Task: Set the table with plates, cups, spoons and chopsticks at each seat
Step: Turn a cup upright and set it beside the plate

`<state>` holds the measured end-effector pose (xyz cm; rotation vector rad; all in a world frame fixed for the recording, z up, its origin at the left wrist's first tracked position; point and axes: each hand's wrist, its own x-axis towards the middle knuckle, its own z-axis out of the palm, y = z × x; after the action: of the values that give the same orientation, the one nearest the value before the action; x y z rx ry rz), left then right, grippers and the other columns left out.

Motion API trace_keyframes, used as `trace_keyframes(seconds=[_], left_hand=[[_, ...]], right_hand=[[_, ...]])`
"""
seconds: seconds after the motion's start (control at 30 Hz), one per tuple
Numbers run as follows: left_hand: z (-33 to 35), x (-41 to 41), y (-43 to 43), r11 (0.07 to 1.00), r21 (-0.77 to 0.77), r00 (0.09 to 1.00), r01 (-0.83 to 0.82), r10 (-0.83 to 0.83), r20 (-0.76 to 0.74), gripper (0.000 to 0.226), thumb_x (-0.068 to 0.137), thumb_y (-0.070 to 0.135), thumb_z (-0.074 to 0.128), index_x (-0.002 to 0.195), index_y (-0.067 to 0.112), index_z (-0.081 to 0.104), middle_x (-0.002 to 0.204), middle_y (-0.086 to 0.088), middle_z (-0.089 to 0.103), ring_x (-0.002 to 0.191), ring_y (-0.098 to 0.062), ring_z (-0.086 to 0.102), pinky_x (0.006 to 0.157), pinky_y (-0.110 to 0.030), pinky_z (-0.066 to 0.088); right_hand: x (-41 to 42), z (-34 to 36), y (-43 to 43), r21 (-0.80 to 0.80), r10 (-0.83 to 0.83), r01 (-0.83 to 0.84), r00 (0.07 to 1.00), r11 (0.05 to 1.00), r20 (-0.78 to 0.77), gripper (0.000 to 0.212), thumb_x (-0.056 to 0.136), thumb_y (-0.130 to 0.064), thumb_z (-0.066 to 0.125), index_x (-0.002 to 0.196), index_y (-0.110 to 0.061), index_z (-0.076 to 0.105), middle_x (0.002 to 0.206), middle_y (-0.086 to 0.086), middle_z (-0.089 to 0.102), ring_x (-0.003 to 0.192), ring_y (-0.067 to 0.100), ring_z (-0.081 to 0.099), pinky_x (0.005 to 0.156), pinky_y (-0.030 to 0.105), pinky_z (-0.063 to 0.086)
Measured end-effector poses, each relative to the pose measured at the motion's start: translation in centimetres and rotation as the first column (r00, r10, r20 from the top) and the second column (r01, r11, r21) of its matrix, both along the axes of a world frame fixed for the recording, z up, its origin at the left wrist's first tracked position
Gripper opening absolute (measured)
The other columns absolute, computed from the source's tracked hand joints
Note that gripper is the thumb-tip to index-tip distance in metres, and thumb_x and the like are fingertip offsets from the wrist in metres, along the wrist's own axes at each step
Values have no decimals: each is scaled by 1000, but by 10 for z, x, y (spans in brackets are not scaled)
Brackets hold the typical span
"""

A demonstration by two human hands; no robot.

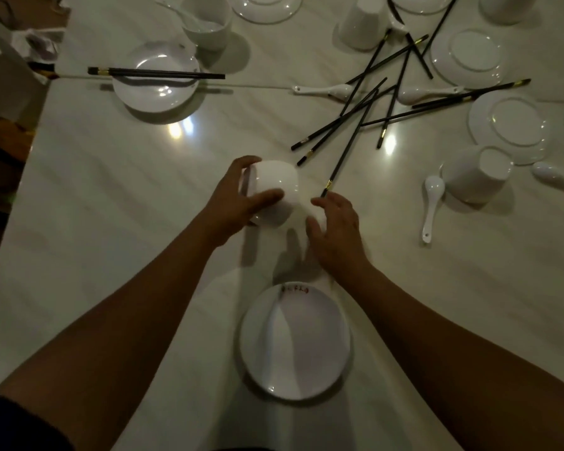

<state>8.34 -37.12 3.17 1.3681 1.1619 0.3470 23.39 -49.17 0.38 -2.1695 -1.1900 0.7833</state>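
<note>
My left hand (238, 196) grips a white cup (279, 179) tipped on its side just above the table, thumb across its wall. My right hand (337, 232) meets the cup's lower right end, which sits between thumb and forefinger. Close to me lies a white plate (295, 340) with nothing on it. At the far left another plate (157, 92) carries a pair of black chopsticks (157, 73), and behind it an upright cup (209, 30) holds a spoon. Several loose chopsticks (368, 109) lie in a heap beyond my hands.
At the right an upside-down cup (476, 177) stands by a white spoon (432, 203). More plates (508, 125), another upside-down cup (362, 24) and spoons (326, 90) fill the far right. The table's left edge (30, 151) runs beside dark chairs.
</note>
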Motion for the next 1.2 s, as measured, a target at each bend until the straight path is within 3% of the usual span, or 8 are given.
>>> trace_keyframes(seconds=[0.13, 0.2, 0.27, 0.4, 0.5, 0.77, 1.03, 1.2], left_hand=[[5, -43, -35, 728, -667, 890, -158, 398, 224, 78, 69, 71, 55, 132, 26, 46, 130, -17, 52, 109, -38, 57, 67, -44, 57], [8, -59, -51, 644, -748, 863, -159, 458, 210, 74, 77, 77, 38, 127, 25, 54, 118, -14, 61, 100, -32, 61, 62, -36, 55], [9, -71, -61, 617, -769, 852, -166, 482, 203, 70, 84, 75, 25, 116, 25, 61, 104, -9, 68, 84, -25, 64, 56, -29, 52], [9, -84, -65, 680, -624, 884, -385, 467, -37, 62, 91, 65, 29, 118, 17, 57, 112, -13, 63, 83, -30, 62, 51, -33, 51], [12, -85, -66, 744, -449, 867, -495, 461, -190, 45, 97, 54, 28, 104, 19, 54, 95, -9, 60, 80, -30, 62, 51, -37, 53], [-4, -95, -67, 878, -165, 882, -449, 405, -243, 52, 99, 47, 28, 128, 10, 50, 113, -16, 52, 92, -30, 55, 43, -30, 56], [-14, -104, -65, 915, -169, 912, -367, 318, -258, 46, 99, 42, 38, 126, 8, 52, 113, -16, 52, 97, -34, 54, 63, -45, 58], [-13, -107, -65, 935, -166, 926, -312, 260, -275, 42, 99, 38, 41, 126, 8, 53, 119, -18, 52, 91, -29, 54, 56, -41, 59]], right_hand=[[-25, 27, 9, 5, -81, 95, 878, 995, -471, 34, 100, -34, 41, 130, -22, 50, 132, 2, 52, 115, 19, 55, 95, 39, 50], [-39, 40, 12, -112, -156, 110, 637, 988, -755, 29, 100, -36, 38, 122, -24, 54, 123, 3, 59, 101, 20, 62, 77, 37, 57], [-54, 47, 10, -167, -192, 95, 520, 981, -832, 29, 99, -40, 40, 112, -22, 59, 114, 7, 63, 94, 24, 65, 62, 31, 57], [-76, 42, -2, -214, -255, 139, 519, 967, -816, 26, 98, -40, 45, 101, -22, 63, 109, 12, 65, 98, 31, 65, 72, 39, 59], [-90, 32, -12, -230, -272, 145, 515, 962, -813, 16, 97, -33, 48, 95, -24, 61, 107, 7, 64, 98, 27, 64, 86, 47, 57], [-113, 21, -20, -248, -364, 276, 547, 929, -754, 13, 97, -33, 48, 93, -27, 59, 108, 10, 62, 98, 27, 64, 69, 33, 59], [-123, 13, -31, -268, -408, 317, 569, 910, -714, 21, 96, -33, 50, 110, -17, 55, 103, 1, 62, 98, 23, 64, 82, 41, 59], [-121, 14, -33, -280, -402, 290, 602, 915, -690, 27, 96, -33, 50, 117, -15, 53, 106, 3, 61, 100, 25, 63, 83, 44, 58]])
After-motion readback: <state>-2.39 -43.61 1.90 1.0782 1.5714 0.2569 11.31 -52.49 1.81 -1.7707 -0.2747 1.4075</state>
